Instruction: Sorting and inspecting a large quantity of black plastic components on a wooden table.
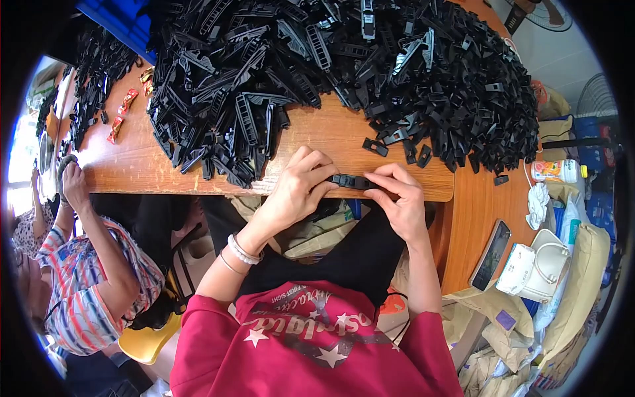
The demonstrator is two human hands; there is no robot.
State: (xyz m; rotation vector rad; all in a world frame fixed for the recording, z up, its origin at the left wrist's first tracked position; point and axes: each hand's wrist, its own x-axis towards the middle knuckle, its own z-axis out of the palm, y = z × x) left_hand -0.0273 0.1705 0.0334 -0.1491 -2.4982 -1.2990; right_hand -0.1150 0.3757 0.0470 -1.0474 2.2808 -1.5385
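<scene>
Above the table's front edge, a small black plastic part [350, 181] lies level between my two hands. My left hand [299, 184] pinches its left end with thumb and fingers. Its right end is gripped by the fingertips of my right hand [401, 202]. The fingers cover both ends, so I cannot tell whether it is one piece or two joined. Just beyond my hands, a few small black pieces [375, 146] with openings lie on the wood. Long ladder-like black plastic pieces [248, 119] form a heap at the far left.
Small black pieces [463, 99] are heaped at the far right of the wooden table [311, 132]. Red wrappers [122, 116] lie leftward, near a blue bin [126, 26]. A phone [491, 254], white bag [546, 264] and bottle [557, 171] are at right. A co-worker [99, 278] sits at left.
</scene>
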